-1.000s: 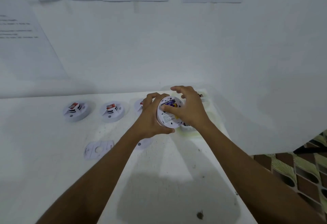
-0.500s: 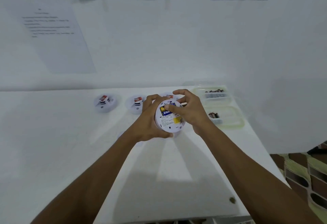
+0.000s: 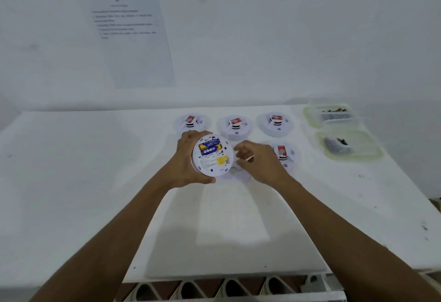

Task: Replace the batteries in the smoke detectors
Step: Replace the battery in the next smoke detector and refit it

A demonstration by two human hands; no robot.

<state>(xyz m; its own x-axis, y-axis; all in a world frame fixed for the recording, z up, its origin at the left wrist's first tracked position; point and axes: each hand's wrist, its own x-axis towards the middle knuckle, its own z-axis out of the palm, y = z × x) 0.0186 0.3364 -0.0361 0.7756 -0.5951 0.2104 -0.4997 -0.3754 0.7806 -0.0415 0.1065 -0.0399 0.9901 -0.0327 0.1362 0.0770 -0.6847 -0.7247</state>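
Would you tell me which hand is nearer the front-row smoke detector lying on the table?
Right. The right hand is just left of the front-row detector; the left hand grips the upturned detector farther left.

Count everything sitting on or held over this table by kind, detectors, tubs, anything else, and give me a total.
Smoke detectors: 5 (held detector, back-left detector, back-middle detector, back-right detector, front-right detector)
Plastic tubs: 2 (back tub, front tub)
Mounting plate: 1
Total: 8
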